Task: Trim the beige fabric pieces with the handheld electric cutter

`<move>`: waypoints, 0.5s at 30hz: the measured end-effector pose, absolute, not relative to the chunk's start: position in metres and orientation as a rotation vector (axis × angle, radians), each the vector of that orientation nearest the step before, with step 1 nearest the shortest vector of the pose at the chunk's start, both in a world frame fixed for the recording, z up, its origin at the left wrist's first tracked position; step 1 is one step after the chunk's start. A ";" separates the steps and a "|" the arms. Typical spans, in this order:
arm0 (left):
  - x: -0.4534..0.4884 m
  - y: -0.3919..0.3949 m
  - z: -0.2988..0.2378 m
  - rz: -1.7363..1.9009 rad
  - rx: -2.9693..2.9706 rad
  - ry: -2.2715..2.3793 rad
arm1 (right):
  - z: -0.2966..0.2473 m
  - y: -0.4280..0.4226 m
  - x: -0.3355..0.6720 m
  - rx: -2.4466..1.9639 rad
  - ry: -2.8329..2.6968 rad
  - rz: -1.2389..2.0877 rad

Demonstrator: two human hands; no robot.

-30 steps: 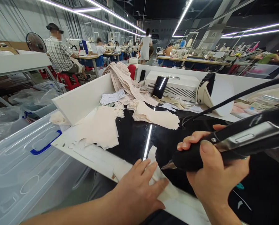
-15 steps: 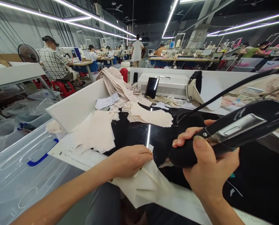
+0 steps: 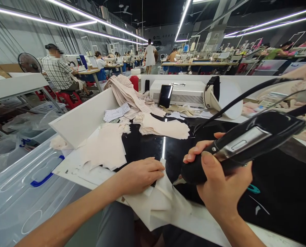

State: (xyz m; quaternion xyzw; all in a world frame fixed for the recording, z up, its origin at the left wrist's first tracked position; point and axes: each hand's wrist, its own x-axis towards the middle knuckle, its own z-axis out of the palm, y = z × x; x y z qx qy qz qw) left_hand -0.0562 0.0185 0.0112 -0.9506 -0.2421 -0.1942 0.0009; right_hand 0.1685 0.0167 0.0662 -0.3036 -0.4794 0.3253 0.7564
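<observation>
My right hand [image 3: 221, 185] is wrapped round a black corded cutting tool [image 3: 242, 144], its metal tip pointing left and down just above the glossy black worktop [image 3: 147, 147]. My left hand [image 3: 139, 173], fingers curled, grips a stack of cream fabric pieces [image 3: 159, 200] that hangs over the table's near edge. The tool's tip sits close to the right of that fabric. A black cable [image 3: 240, 99] runs from the tool up to the right.
More cream fabric pieces [image 3: 106, 145] and another pile [image 3: 165, 127] lie further back, with a white machine [image 3: 182, 92] and a phone [image 3: 165, 96] behind. A clear plastic bin lid [image 3: 26, 192] sits at the left. Other people work at tables beyond.
My left hand went from lying flat on the fabric to gripping it and pulling the pieces over the near edge. The tool stayed close above the worktop.
</observation>
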 end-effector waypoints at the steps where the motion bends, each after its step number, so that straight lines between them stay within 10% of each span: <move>1: -0.057 0.019 0.010 -0.608 -2.974 -0.727 | 0.067 0.017 0.168 -0.661 -1.044 0.710; 15: -0.060 0.004 0.033 -0.381 -2.971 -0.742 | 0.064 0.014 0.165 -0.643 -1.030 0.740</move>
